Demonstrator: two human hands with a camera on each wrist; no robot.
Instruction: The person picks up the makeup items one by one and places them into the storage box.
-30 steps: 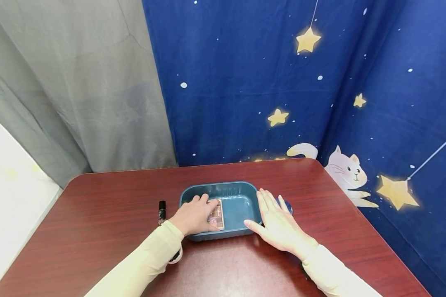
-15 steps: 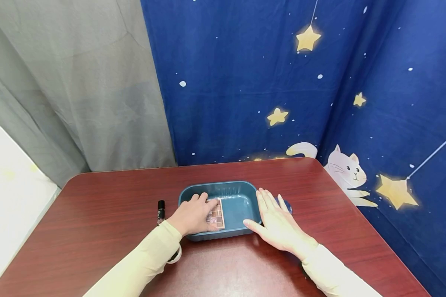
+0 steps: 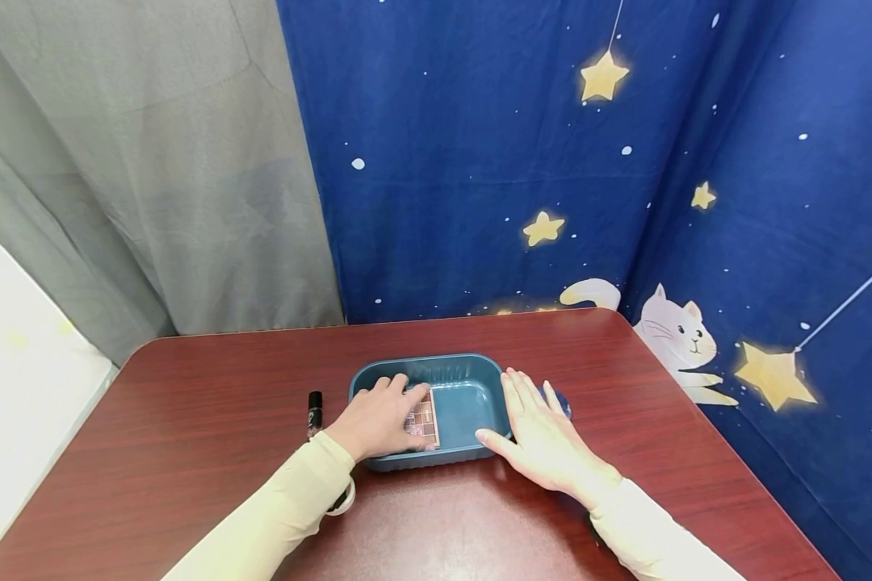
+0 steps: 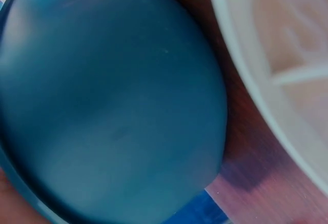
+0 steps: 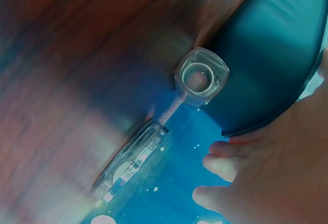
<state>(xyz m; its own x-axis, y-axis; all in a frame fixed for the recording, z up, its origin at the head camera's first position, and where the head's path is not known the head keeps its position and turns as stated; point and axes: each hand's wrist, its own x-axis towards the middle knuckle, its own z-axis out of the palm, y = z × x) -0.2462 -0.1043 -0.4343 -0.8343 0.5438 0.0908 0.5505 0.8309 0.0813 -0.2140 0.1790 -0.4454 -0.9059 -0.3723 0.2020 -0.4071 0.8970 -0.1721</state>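
Observation:
A teal oblong plastic basin (image 3: 472, 407) stands on the table, with an open eyeshadow palette (image 3: 425, 426) in its left half. My left hand (image 3: 379, 415) reaches into the basin over the palette. Its index finger lies at the palette's far edge and the thumb at the near edge, gripping it between them; the palm hides the palette's left part. My right hand (image 3: 548, 440) rests with straight fingers along the basin's right rim, thumb over the near corner. In the left wrist view the basin's outer wall (image 4: 118, 96) fills most of the picture.
A black-capped tube (image 3: 315, 410) lies left of the basin. Something white and rounded (image 3: 347, 499) shows beside my left wrist. Past my right fingers sits a dark blue round thing (image 3: 565, 404). The right wrist view shows a clear square-bodied item (image 5: 202, 78) and a flat clear case (image 5: 130, 162).
My left index finger and thumb have spread slightly, and the palette's far edge sits a little higher in view. My right hand and the basin stay in place.

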